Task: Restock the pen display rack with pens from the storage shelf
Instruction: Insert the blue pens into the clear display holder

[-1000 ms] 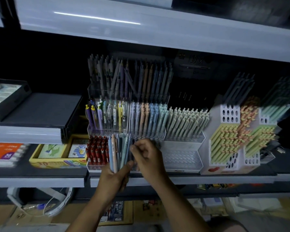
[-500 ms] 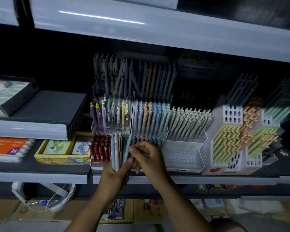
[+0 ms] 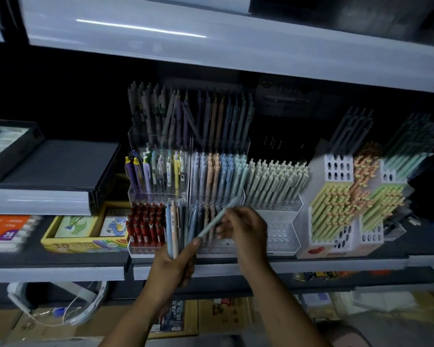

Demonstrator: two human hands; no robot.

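Lower centre of frame: left hand (image 3: 172, 265) clenched round the lower ends of a bundle of pens (image 3: 173, 229), bundle upright, slightly fanned at the top. Judged a supply kept close to the work, tops spread for easy picking.

Just right of it: right hand (image 3: 246, 229) pinching a single pale blue pen (image 3: 217, 219), which slants up to the right with its lower end near the left thumb. Exact finger contact blurred; grasp itself plain. Judged one pen singled out from the bundle and slanted to clear the rest.

Directly behind both hands, centre of frame: clear tiered display rack (image 3: 158, 249) on the shelf. Front tier partly filled, with red pens (image 3: 144, 226) at its left and pastel pens further right, partly hidden by the hands. Upper tiers well stocked.

Right of the rack: white perforated holder (image 3: 281, 234), open holes showing in its front tiers.

Restocking judged under way, not finished. Next move likely to need the pen turned upright over a free slot; which slot, not discernible.
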